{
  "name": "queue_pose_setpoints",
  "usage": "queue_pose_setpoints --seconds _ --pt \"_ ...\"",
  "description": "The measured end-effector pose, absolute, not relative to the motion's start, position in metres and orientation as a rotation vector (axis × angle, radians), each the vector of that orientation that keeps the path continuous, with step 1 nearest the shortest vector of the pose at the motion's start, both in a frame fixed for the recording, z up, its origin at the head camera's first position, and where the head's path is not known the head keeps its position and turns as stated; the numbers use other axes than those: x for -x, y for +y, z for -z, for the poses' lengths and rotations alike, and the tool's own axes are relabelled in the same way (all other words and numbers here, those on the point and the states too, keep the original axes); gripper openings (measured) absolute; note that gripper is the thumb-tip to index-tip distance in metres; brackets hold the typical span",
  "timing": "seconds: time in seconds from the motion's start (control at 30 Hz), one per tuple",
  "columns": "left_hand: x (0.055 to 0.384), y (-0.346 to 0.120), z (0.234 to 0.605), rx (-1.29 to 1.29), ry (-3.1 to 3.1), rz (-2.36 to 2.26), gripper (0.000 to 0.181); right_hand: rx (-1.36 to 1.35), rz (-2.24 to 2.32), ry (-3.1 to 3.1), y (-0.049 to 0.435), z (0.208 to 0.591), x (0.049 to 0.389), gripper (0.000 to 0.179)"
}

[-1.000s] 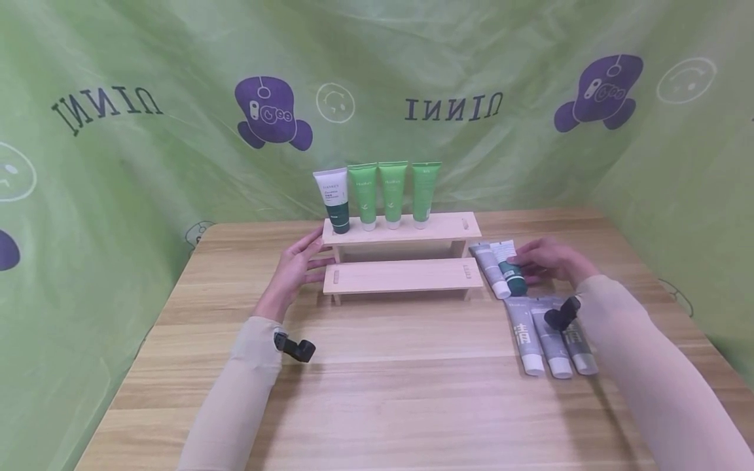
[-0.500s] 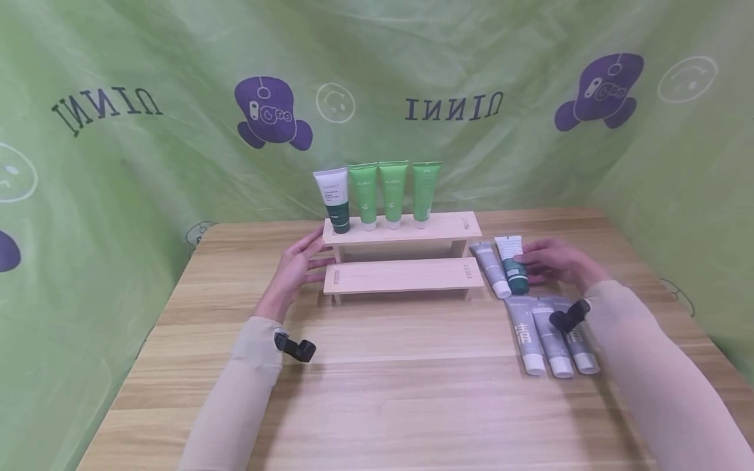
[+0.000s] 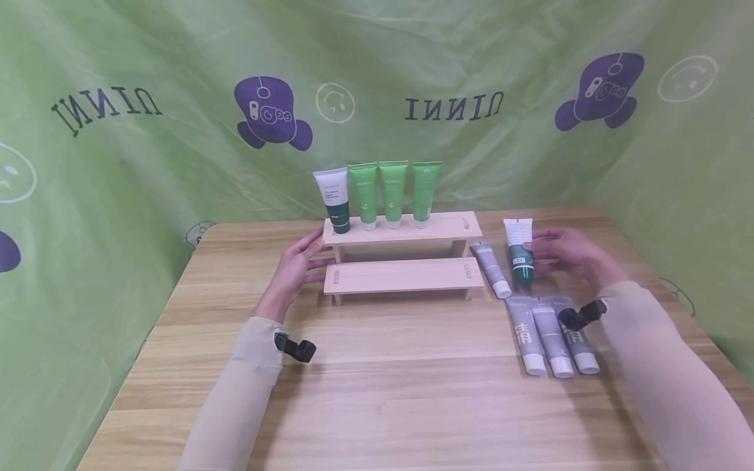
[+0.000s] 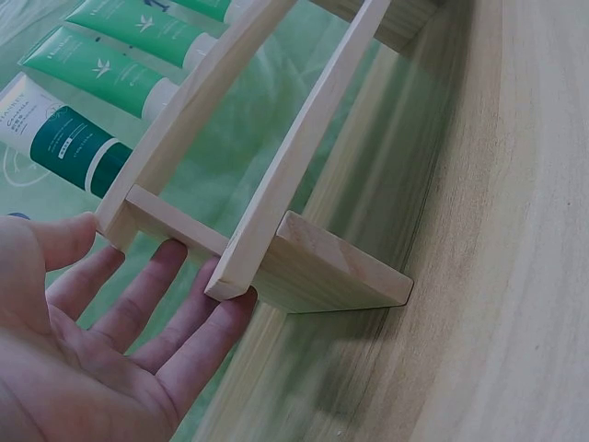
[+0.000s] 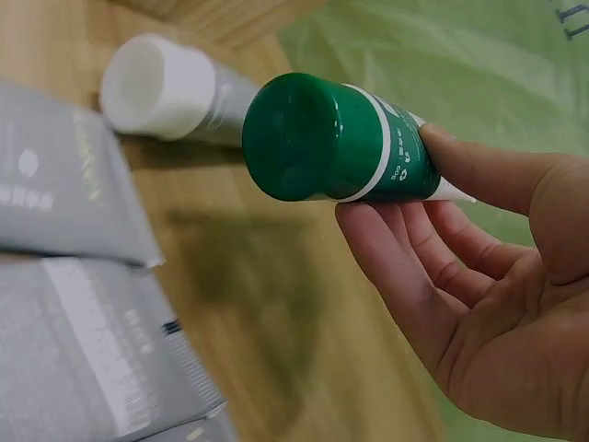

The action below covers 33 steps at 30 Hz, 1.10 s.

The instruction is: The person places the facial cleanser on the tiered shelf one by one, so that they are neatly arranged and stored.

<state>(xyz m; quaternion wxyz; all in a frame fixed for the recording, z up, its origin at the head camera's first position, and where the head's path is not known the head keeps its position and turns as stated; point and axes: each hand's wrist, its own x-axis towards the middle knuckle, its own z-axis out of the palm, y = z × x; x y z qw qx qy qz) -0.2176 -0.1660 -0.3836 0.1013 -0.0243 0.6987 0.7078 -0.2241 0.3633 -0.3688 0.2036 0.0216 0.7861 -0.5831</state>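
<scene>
My right hand [image 3: 568, 252] pinches a white-and-green squeeze tube [image 3: 521, 252] between thumb and fingers. In the right wrist view this tube is off the table, its green cap [image 5: 294, 138] towards the camera. At the left end of a two-step wooden shelf [image 3: 400, 276], my left hand [image 4: 120, 341] touches the boards with its fingertips, fingers mostly straight and thumb by the upper board's corner. Upright on the upper step stand another white-and-green tube [image 3: 334, 199] and three green tubes, the left one [image 3: 365, 196], the middle one [image 3: 393, 195] and the right one [image 3: 425, 195].
A grey tube [image 3: 492, 269] lies on the wooden table [image 3: 377, 405] beside the shelf's right end. Nearer the front, three more grey tubes [image 3: 550, 337] lie side by side. A green printed curtain [image 3: 365, 39] hangs behind and along both sides.
My right hand has lifted the white-and-green tube from beside the grey one, moving it up and slightly right, and it now stands more upright. The left hand stays at the shelf.
</scene>
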Motion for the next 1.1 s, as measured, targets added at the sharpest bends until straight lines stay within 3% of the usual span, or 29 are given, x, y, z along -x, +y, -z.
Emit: queue_pose_setpoints --seconds 0.5,0.83,1.1 --pt "0.218 -0.168 0.384 0.055 2.061 -2.098 0.048 0.003 1.848 2.369 0.317 0.306 0.214 0.042" --pt "0.219 -0.167 0.384 0.061 2.044 -2.113 0.049 0.184 2.158 2.346 0.27 0.287 0.209 0.037" --pt "0.218 -0.167 0.386 0.063 2.053 -2.104 0.048 0.331 2.106 2.502 0.244 0.288 0.218 0.04"
